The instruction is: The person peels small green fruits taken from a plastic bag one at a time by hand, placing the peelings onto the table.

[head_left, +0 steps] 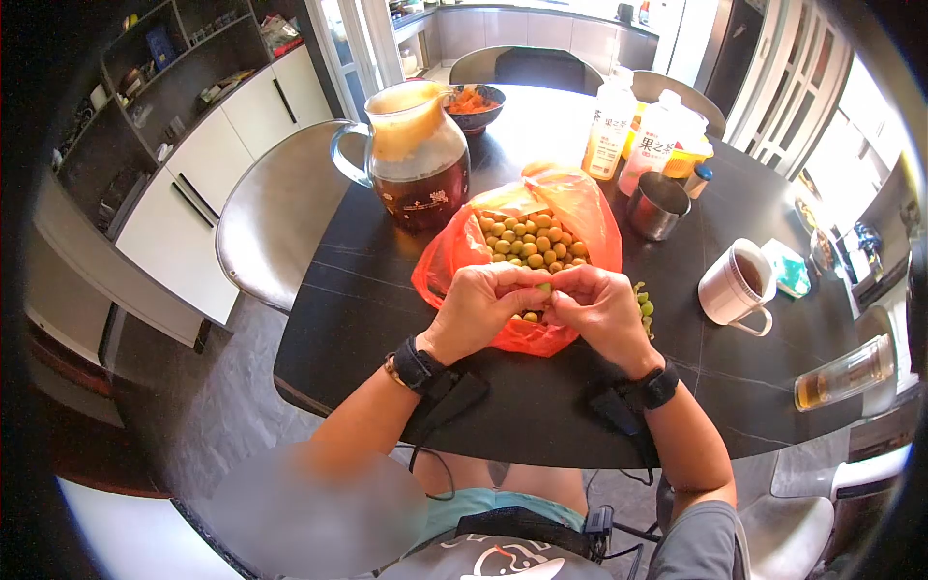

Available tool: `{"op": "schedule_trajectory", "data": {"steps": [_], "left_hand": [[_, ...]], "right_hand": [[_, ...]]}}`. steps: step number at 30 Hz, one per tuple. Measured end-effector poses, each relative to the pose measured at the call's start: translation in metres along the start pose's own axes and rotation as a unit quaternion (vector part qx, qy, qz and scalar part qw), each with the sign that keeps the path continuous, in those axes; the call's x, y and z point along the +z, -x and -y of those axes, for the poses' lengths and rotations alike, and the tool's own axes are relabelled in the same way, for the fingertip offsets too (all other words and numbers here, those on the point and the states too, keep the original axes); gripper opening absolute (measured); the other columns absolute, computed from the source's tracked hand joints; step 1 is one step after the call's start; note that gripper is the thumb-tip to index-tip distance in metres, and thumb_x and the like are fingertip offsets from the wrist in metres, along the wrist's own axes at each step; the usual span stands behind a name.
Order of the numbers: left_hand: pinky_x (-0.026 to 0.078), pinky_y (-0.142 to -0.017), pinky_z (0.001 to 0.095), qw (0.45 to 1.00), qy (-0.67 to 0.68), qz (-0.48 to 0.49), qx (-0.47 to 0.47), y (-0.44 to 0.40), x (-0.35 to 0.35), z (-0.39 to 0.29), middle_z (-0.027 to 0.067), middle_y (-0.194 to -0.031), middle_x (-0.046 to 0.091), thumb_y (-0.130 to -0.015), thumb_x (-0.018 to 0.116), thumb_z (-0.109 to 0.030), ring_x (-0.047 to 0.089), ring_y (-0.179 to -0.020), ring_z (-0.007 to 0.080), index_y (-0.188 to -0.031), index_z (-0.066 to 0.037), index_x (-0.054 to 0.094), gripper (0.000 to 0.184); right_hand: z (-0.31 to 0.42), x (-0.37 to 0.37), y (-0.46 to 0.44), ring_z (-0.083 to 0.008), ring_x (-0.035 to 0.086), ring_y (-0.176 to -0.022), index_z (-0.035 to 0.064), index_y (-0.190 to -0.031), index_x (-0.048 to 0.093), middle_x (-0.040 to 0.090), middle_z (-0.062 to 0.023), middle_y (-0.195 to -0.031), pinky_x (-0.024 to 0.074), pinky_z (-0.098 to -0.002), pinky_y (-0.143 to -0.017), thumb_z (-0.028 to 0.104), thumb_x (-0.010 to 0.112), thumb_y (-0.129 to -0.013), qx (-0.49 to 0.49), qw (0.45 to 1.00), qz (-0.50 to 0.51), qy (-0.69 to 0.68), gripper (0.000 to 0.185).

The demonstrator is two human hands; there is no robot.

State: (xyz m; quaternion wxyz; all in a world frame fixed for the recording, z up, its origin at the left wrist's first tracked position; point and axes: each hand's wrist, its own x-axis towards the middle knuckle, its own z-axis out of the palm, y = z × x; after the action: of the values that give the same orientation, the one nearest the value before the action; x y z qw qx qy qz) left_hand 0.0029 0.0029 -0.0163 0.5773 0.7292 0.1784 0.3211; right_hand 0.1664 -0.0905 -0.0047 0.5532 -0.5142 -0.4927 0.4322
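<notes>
A red plastic bag [604, 208] stands open on the dark table, full of small round greenish-brown fruits [527, 237]. Over its near side, my left hand [478, 304] and my right hand [599, 304] meet fingertip to fingertip. Both are closed in a pinch on a small green fruit [545, 287], mostly covered by the fingers. Several light green pieces [644, 309] lie on the table just right of my right hand; whether they are peels or whole fruits is hard to make out.
A glass pitcher [416, 179] of dark liquid stands behind left, near a bowl of orange food [474, 108]. Two bottles [607, 130] and a metal cup [657, 208] are behind right. A white mug [730, 290], a tissue pack [788, 269] and a glass [846, 374] line the right.
</notes>
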Motion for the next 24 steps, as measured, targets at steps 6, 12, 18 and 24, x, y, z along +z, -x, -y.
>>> {"op": "schedule_trajectory", "data": {"steps": [6, 12, 18, 24], "left_hand": [[0.052, -0.07, 0.0222, 0.999, 0.018, -0.039, 0.008, -0.001, 0.003, 0.003, 0.0068, -0.087, 0.07, -0.085, 0.066, -0.007, 0.063, -0.078, 0.0078, -0.101, 0.003, 0.067, 0.019], [0.054, -0.074, 0.0238, 0.995, -0.052, -0.053, 0.064, -0.003, 0.001, 0.0, 0.0089, -0.092, 0.067, -0.085, 0.067, -0.007, 0.065, -0.082, 0.0126, -0.103, 0.005, 0.066, 0.022], [0.055, -0.072, 0.0237, 0.992, 0.125, -0.012, -0.03, 0.001, -0.007, -0.011, 0.0103, -0.092, 0.069, -0.084, 0.07, -0.011, 0.066, -0.08, 0.0132, -0.101, 0.006, 0.066, 0.025], [0.056, -0.074, 0.0253, 0.984, 0.172, -0.007, -0.053, 0.001, -0.003, -0.007, 0.0122, -0.092, 0.068, -0.083, 0.071, -0.012, 0.067, -0.08, 0.0145, -0.106, 0.006, 0.063, 0.03]], "right_hand": [[0.0, 0.002, 0.0, -0.0088, 0.062, -0.078, -0.0072, -0.105, 0.059, 0.065, -0.0074, -0.09, 0.0526, -0.023, -0.07, 0.003, 0.063, -0.086, -0.008, 1.0, -0.001, -0.008, 0.022], [-0.002, -0.002, 0.0, -0.0081, 0.062, -0.079, -0.006, -0.106, 0.059, 0.066, -0.0066, -0.091, 0.0517, -0.022, -0.07, 0.011, 0.065, -0.088, -0.018, 0.999, 0.022, -0.03, 0.026], [0.001, -0.003, 0.002, -0.0083, 0.062, -0.074, -0.005, -0.105, 0.06, 0.066, -0.0059, -0.086, 0.0518, -0.0216, -0.067, 0.016, 0.066, -0.088, -0.018, 0.997, 0.051, -0.062, 0.028], [-0.001, -0.01, 0.0, -0.0084, 0.062, -0.07, -0.0055, -0.103, 0.061, 0.066, -0.0054, -0.082, 0.0522, -0.0217, -0.065, 0.014, 0.066, -0.088, -0.004, 0.992, 0.064, -0.109, 0.025]]}}
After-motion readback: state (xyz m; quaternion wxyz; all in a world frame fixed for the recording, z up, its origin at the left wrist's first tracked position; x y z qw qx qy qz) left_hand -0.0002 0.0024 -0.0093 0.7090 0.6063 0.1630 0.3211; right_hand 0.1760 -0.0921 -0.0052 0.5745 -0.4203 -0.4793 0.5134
